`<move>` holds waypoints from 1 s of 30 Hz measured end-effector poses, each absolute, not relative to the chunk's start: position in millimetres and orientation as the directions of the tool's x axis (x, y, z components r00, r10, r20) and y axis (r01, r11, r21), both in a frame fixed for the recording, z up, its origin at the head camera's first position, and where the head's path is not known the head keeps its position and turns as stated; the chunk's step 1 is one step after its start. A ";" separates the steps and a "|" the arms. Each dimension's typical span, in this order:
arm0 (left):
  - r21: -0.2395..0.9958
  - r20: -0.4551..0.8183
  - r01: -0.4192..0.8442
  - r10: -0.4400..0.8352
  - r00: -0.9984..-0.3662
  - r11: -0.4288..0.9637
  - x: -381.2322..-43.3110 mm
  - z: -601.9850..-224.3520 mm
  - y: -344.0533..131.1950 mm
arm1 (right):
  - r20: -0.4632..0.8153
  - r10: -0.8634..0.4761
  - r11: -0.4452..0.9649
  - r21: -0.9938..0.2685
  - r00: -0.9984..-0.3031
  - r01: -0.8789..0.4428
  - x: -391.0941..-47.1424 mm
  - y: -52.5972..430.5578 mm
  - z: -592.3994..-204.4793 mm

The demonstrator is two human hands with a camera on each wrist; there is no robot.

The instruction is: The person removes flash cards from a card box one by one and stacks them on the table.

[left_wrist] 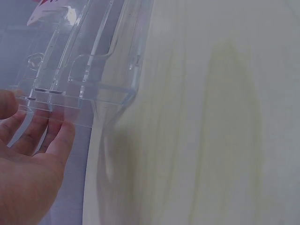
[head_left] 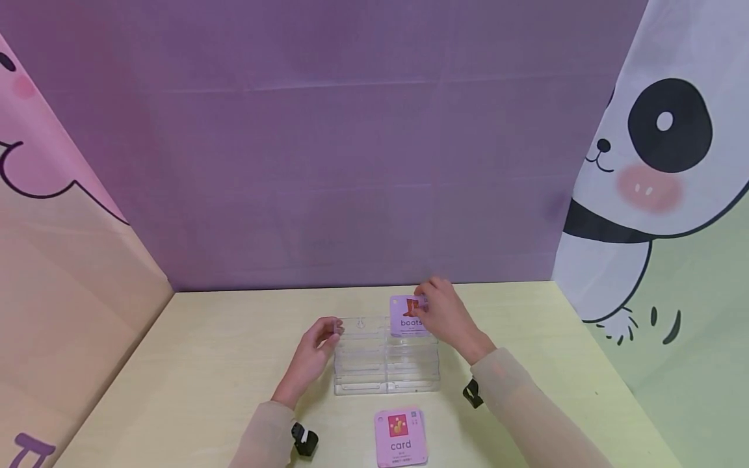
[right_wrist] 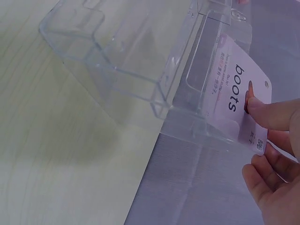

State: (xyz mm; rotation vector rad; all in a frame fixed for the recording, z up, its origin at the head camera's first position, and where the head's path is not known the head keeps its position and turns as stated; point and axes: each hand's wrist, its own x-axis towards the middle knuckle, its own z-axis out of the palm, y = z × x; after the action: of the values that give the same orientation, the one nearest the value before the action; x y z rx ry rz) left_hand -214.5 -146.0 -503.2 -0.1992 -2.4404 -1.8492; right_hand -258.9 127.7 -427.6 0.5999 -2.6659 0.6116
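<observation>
A clear plastic card rack (head_left: 386, 370) with stepped pockets in two columns stands on the table. My left hand (head_left: 313, 354) grips its upper left edge, thumb in front and fingers behind, as the left wrist view shows. In my right hand (head_left: 447, 315) a pink flashcard marked "boots" (head_left: 405, 316) is pinched between thumb and fingers. The card's lower edge sits at the rack's top right pocket; in the right wrist view the boots card (right_wrist: 239, 93) overlaps the clear back panel. Nearer the front edge lies a pink stack of flashcards (head_left: 400, 439), "card" on top.
The pale wooden table (head_left: 222, 364) meets a purple cloth backdrop (head_left: 351, 162) behind the rack. Printed cloth panels stand at both sides, with a panda (head_left: 673, 195) on the right one. Black wrist devices (head_left: 304, 440) sit at both sleeves.
</observation>
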 end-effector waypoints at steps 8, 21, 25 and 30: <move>0.952 0.110 0.123 0.064 -0.992 0.280 -202.2 -481.0 -139.2 | 0.433 -0.317 0.819 -0.324 -0.844 -0.474 -258.1 126.8 -428.7; 0.950 0.138 0.151 0.066 -0.988 0.274 -214.8 -504.2 -145.6 | 0.424 -0.306 0.810 -0.353 -0.852 -0.467 -257.1 126.0 -426.6; 0.950 0.128 0.140 0.059 -0.990 0.279 -212.4 -500.5 -144.0 | 0.414 -0.308 0.811 -0.355 -0.856 -0.464 -256.8 126.1 -425.6; 0.951 0.124 0.136 0.059 -0.991 0.278 -202.3 -482.8 -139.4 | 0.401 -0.306 0.810 -0.367 -0.863 -0.457 -256.2 126.4 -423.4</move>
State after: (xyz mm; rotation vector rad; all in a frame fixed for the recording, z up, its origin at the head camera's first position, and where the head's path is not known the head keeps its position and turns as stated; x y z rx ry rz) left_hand -202.3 -139.4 -482.8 -0.1874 -2.4593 -1.8399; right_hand -256.2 126.4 -423.4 0.5803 -2.6715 0.6593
